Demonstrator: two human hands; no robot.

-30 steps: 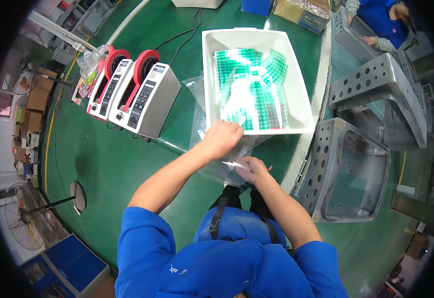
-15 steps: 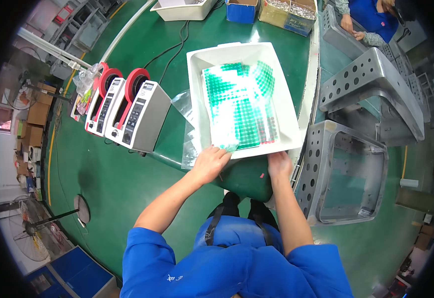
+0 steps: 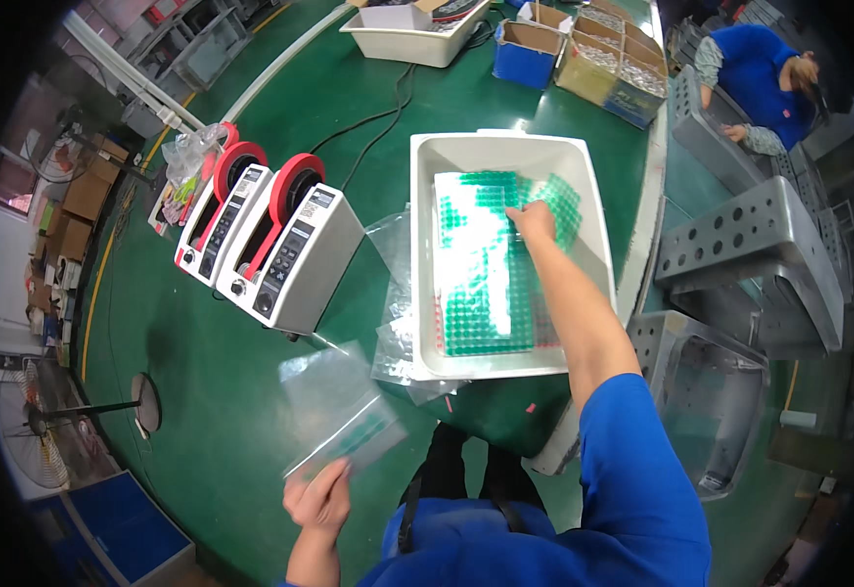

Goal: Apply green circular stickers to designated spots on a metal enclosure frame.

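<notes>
My left hand [image 3: 319, 497] is closed on the edge of a clear plastic bag [image 3: 329, 401], held off to the left of a white tray [image 3: 598, 235]. Sheets of green dot stickers [image 3: 486, 293] lie in the tray, their middle washed out by glare. Inside the tray, my right hand [image 3: 537, 223] pinches the upper right edge of the top sheet. A further green-dotted sheet [image 3: 564, 201] lies askew behind that hand. Red dots show at the edges beneath the stack. More clear bags [image 3: 398, 333] lie partly under the tray's left side.
Two white tape dispensers [image 3: 295, 254] with red reels stand left of the tray. Cables [image 3: 388, 122], a white bin [image 3: 407, 44], a blue box [image 3: 527, 51] and cartons of small parts [image 3: 608, 73] lie beyond. Metal frames [image 3: 750, 235] and a co-worker [image 3: 760, 78] are at the right.
My left hand has left the tray's near edge and now holds a clear bag to the left. My right hand has moved from the near edge onto the green sheets.
</notes>
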